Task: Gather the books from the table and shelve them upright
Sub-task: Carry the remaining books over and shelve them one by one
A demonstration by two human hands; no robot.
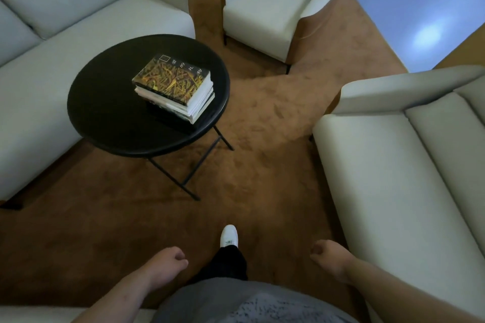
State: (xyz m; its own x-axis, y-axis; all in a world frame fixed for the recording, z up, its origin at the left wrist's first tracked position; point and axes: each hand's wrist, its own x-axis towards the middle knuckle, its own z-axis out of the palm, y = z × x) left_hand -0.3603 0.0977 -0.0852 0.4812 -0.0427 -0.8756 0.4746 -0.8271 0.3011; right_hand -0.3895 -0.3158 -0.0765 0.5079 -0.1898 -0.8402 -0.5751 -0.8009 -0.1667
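Room: seating area with brown carpet [262,118]; a blue, glossy floor [420,8] shows at the upper right.
Left sofa [52,60]: pale upholstery, along the left edge, just beside the table.
Table [105,118]: round, black top on thin black crossed legs; stands on the carpet between the left sofa and the armchair.
Books [174,86]: one flat stack on the right half of the table top, several volumes high; page edges face the viewer's right; top cover is dark with a yellow pattern and pale characters. None stands upright.
Left hand [165,262]: low in the view, over the carpet, well apart from the table; fingers loosely curled together, holding nothing.
Shoe [229,235]: white, on the carpet between the two hands, below a dark trouser leg.
Armchair [265,8]: pale, beyond the table, at top centre.
Right hand [328,257]: low, near the right sofa's front edge; fingers loosely curled inward, holding nothing.
Right sofa [393,165]: pale, along the right edge.
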